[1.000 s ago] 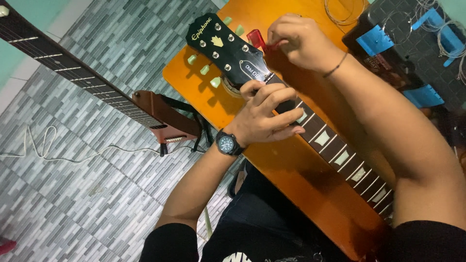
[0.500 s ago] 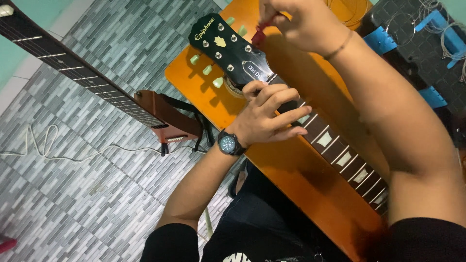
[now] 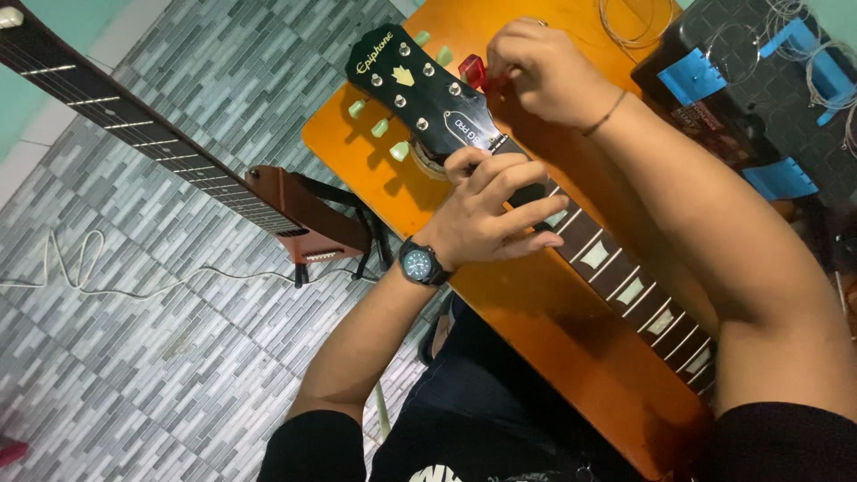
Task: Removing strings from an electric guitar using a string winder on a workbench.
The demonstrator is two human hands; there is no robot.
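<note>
Two hands are seen at work on an electric guitar laid across an orange tabletop. The guitar neck runs diagonally over the wood, its black headstock pointing toward the far corner, pale green tuning pegs showing along its near side. The left hand, a dark wristwatch on its wrist, is pressed down over the first frets, fingers spread across the fretboard. The right hand is closed around a red string winder held against the far edge of the headstock; a thin bracelet is worn at that wrist. A second guitar, reddish-brown, is propped just beside the tabletop over the grey tiled floor, where a white cable lies. Coiled strings rest near a black case with blue pieces.
</note>
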